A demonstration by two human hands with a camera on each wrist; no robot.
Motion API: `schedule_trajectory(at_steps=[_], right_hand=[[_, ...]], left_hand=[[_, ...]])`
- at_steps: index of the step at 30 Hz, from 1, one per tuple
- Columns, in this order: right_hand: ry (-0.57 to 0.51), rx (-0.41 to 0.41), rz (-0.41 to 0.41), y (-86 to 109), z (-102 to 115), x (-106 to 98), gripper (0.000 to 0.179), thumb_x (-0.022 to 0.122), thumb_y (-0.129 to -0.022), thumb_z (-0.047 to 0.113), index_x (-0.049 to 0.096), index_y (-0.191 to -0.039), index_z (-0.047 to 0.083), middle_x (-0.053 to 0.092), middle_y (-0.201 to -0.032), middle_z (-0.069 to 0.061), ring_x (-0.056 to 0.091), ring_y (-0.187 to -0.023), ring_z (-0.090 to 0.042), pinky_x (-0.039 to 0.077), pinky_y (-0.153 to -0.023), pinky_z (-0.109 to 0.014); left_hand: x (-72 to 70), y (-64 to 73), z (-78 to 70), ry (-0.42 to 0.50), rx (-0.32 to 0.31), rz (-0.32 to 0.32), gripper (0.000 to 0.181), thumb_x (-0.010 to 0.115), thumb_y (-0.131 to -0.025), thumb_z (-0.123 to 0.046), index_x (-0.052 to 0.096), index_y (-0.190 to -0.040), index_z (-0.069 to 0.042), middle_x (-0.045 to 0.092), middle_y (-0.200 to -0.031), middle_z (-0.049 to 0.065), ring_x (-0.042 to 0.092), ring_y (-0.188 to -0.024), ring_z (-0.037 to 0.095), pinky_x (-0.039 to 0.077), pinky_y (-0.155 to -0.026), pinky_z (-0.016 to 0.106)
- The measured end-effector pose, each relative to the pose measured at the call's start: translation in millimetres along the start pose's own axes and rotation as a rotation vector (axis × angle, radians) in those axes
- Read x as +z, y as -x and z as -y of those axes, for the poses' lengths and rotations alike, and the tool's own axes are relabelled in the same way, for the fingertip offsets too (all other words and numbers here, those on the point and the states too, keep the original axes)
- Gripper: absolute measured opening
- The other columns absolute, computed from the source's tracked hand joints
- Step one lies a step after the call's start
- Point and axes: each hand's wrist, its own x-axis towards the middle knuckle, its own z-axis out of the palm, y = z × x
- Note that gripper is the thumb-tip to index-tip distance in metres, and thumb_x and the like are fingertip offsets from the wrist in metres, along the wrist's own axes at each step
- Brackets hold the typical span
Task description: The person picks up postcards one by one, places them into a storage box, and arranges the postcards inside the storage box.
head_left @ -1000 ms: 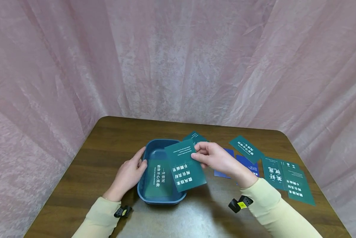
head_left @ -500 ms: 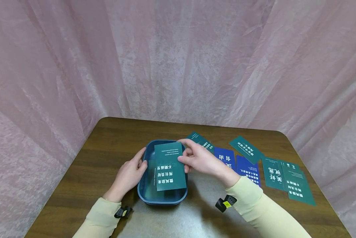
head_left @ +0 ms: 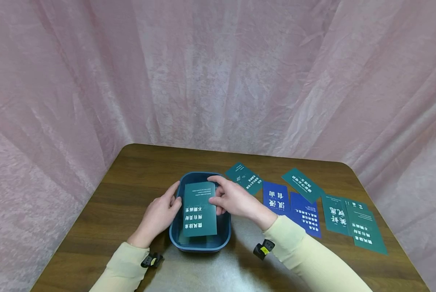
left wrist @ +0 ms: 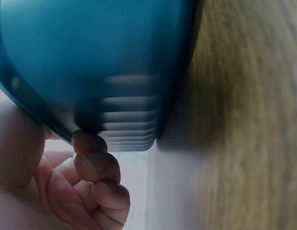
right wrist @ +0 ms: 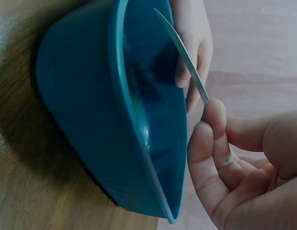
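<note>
A green card with white lettering (head_left: 199, 209) lies over the opening of a blue plastic basin (head_left: 223, 239). My right hand (head_left: 234, 198) pinches the card's right edge between thumb and fingers. Seen edge-on in the right wrist view, the card (right wrist: 182, 48) bows slightly above the basin's rim (right wrist: 120, 62). My left hand (head_left: 159, 217) grips the basin's left rim, with curled fingers (left wrist: 98, 165) against the outer wall in the left wrist view. Most of what lies in the basin is hidden beneath the held card.
To the right of the basin lie several more cards: a green one (head_left: 244, 178) near its back corner, two blue ones (head_left: 276, 196), a slanted green one (head_left: 302, 184) and overlapping green ones (head_left: 367, 227). A pink curtain (head_left: 218, 81) hangs behind the wooden table (head_left: 137, 166).
My right hand has moved left with the green card, from over the basin's right rim to above its opening. The left hand stays on the basin's left rim.
</note>
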Motion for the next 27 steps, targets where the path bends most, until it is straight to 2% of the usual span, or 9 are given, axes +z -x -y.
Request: schedule_trajectory(at_steps=[9,15,21,27], right_hand=[[0.019,0.034,0.074,-7.9,-6.2,6.8,0.062,0.070,-0.109,0.011,0.043,-0.164,0.005,0.075,-0.079,-0.004,0.074,-0.069,-0.022,0.059,-0.068,-0.033],[0.018,0.044,0.092,-11.4,-9.4,11.7,0.061,0.069,-0.109,0.007,0.042,-0.164,0.003,0.075,-0.080,-0.004,0.076,-0.071,-0.023,0.062,-0.072,-0.038],[0.038,0.056,0.101,-15.0,-8.4,15.3,0.062,0.067,-0.109,0.004,0.041,-0.165,0.001,0.076,-0.082,-0.006,0.076,-0.072,-0.022,0.060,-0.069,-0.031],[0.090,0.073,0.104,-21.6,-9.3,20.9,0.065,0.069,-0.108,0.003,0.040,-0.165,-0.003,0.075,-0.084,-0.005,0.078,-0.074,-0.024,0.060,-0.070,-0.029]], left_hand=[[-0.1,0.6,2.1,0.002,0.006,0.000,0.061,0.057,-0.113,-0.022,0.041,-0.170,-0.009,0.056,-0.078,0.002,0.053,-0.062,0.021,0.039,-0.059,0.036],[-0.2,0.4,1.1,0.000,0.012,0.004,0.061,0.057,-0.113,-0.022,0.041,-0.170,-0.009,0.056,-0.079,0.002,0.054,-0.062,0.020,0.040,-0.059,0.036],[-0.6,0.3,0.4,0.007,0.008,0.010,0.062,0.057,-0.113,-0.022,0.040,-0.171,-0.010,0.056,-0.078,0.002,0.055,-0.063,0.020,0.042,-0.059,0.037],[-0.2,0.3,1.0,0.011,0.005,0.009,0.062,0.058,-0.113,-0.022,0.040,-0.171,-0.010,0.056,-0.077,0.002,0.055,-0.063,0.021,0.042,-0.059,0.037]])
